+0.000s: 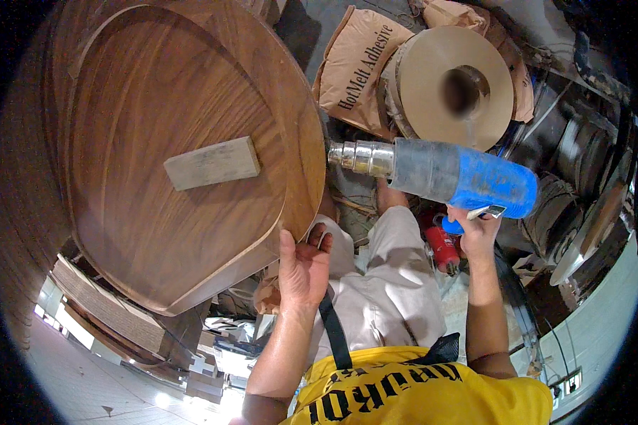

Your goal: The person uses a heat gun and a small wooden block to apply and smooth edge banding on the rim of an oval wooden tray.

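Cluttered workshop floor below. My left hand [303, 263] grips the stiff, heavy walnut panel [184, 149] edge; right hand [477, 234] clenches the heat gun [439, 172] handle.

A large rounded panel of dark brown walnut-grained wood [170, 142] stood tilted, its recessed face bordered by a raised rim that ran around the curved edge. A small rectangular block of pale grey wood [213, 163] lay flat on that face, near its middle. A blue-bodied heat gun with a grey barrel and shiny metal nozzle [439, 173] was held level, its nozzle tip just beside the panel's right edge.
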{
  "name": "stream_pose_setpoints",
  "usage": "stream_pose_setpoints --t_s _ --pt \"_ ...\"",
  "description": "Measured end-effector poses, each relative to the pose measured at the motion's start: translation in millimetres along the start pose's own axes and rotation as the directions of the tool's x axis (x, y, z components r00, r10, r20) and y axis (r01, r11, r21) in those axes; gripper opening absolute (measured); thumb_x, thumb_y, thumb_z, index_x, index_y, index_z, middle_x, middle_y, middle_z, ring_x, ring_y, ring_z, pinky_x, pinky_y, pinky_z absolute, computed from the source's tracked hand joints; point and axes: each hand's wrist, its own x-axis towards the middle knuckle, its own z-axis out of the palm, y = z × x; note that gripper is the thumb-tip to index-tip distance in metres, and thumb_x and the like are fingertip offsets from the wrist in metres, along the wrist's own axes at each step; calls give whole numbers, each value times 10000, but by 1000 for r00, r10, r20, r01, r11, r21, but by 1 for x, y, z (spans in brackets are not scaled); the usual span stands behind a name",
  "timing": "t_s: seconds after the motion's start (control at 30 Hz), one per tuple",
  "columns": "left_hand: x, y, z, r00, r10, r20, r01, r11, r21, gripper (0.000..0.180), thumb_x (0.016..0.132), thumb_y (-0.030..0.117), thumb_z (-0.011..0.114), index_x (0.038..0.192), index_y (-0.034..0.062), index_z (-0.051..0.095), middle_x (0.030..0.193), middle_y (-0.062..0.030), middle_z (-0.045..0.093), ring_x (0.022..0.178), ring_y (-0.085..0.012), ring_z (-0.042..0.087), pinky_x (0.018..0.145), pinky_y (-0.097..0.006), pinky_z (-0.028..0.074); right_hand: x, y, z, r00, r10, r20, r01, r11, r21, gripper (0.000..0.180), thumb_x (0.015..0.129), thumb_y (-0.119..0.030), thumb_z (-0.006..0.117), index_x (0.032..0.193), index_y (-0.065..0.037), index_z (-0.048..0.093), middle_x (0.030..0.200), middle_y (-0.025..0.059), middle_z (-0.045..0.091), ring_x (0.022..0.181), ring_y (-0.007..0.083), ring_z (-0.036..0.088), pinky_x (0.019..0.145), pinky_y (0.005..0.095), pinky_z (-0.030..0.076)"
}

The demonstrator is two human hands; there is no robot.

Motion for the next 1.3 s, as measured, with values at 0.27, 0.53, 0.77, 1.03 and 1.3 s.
stream_pose_setpoints --t_s 0.27,0.53,0.77,1.03,1.3 --pt "2 0 -1 1000 5 1 -5 1000 13 555 835 529 761 1226 158 625 1142 -7 666 1060 -223 575 970 -445 413 17 -14 4 1000 9 13 -9 1000 -20 173 766 47 748 895 -19 651 776 90 669 665 184 622 643 334 507" --pt "2 -1 -4 1000 -2 8 2 1000 14 595 825 542 765 1256 161 611 1170 -12 664 1071 -220 574 981 -445 407 35 -28 8 1000 -16 21 16 1000 -14 133 789 57 707 884 -15 648 764 87 666 656 180 617 704 334 523" --pt "5 -3 -7 998 -30 47 33 998 -56 612 815 508 790 1276 156 595 1198 -14 639 1064 -224 573 972 -440 422 44 -60 -6 981 -192 18 187 923 -337 206 808 -68 769 984 -39 665 922 85 701 779 233 664 769 409 549" --pt "6 -3 0 996 -53 78 63 990 -130 638 821 437 813 1327 151 549 1245 -15 606 1069 -232 572 959 -425 444 41 -170 -45 887 -180 426 459 458 -761 232 758 -135 764 955 -53 672 912 98 695 793 275 665 733 415 544" --pt "7 -3 -8 999 -28 47 36 983 -180 622 847 417 794 1329 121 534 1213 -43 620 1041 -242 594 917 -418 466 29 -217 -25 707 -62 704 707 99 -701 246 702 -167 749 908 -59 671 853 117 681 766 307 660 688 424 532"
